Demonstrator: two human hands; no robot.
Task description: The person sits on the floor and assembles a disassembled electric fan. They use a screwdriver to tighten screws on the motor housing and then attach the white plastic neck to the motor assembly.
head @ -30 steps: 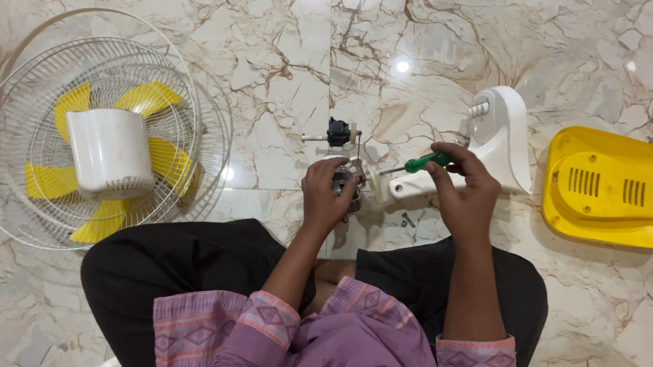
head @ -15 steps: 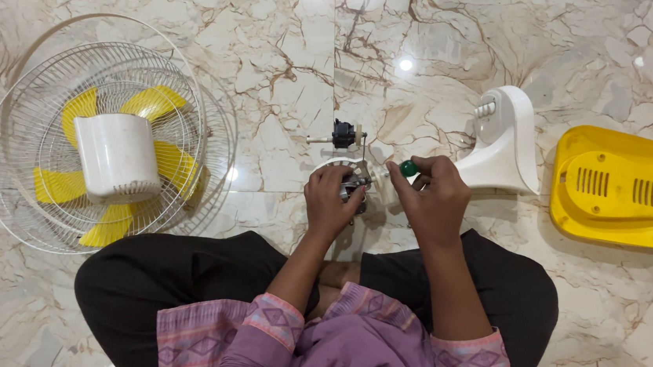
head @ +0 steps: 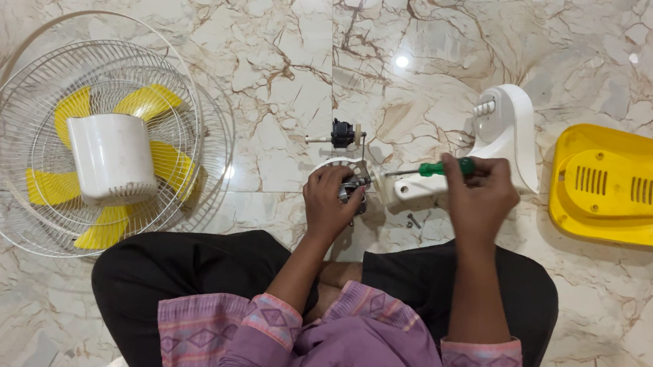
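Centre frame: your left hand [head: 330, 201] is wrapped around the fan motor [head: 351, 187], likely dense and heavy with fragile windings, so hold its metal body. Your right hand [head: 481, 193] is clenched on the green-handled screwdriver [head: 432, 169], tip at the white stand neck [head: 421, 187]. Loose screws [head: 412, 220] lie just below.

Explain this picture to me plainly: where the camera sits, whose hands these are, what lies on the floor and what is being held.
The camera sits on a person's head and looks down at their lap and a marble floor. The left hand grips a small fan motor joined to a white stand. The right hand holds a green-handled screwdriver, its tip pointing at the motor. On the left lie white wire fan guards with yellow blades and a white cover. On the right lies a yellow base cover. Small screws lie near the stand.
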